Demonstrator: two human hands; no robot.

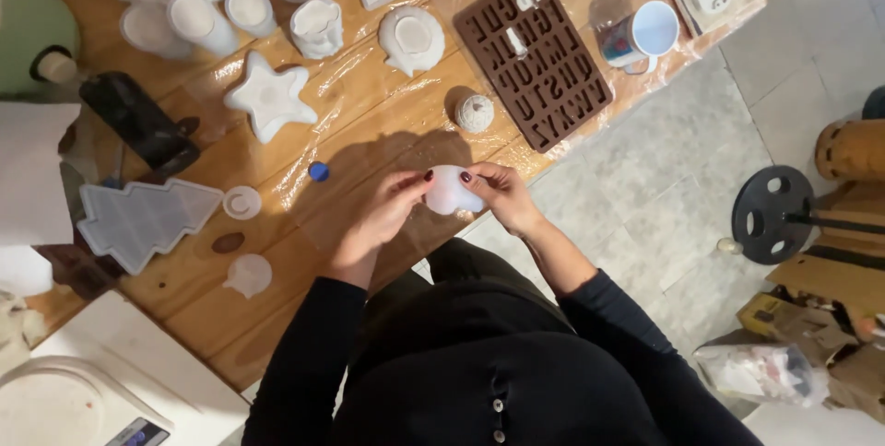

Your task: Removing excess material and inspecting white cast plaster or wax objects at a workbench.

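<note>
Left hand (392,206): grips the small white mould (452,190).
Right hand (496,193): grips the same mould, perhaps silicone.
Place: above the desk (369,123) edge.

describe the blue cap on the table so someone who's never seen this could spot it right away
Start at the wooden table under clear plastic sheet. Between the white star mould and the person's left hand lies the small blue cap. It is the only blue round thing there; its neighbours are white or brown.
</note>
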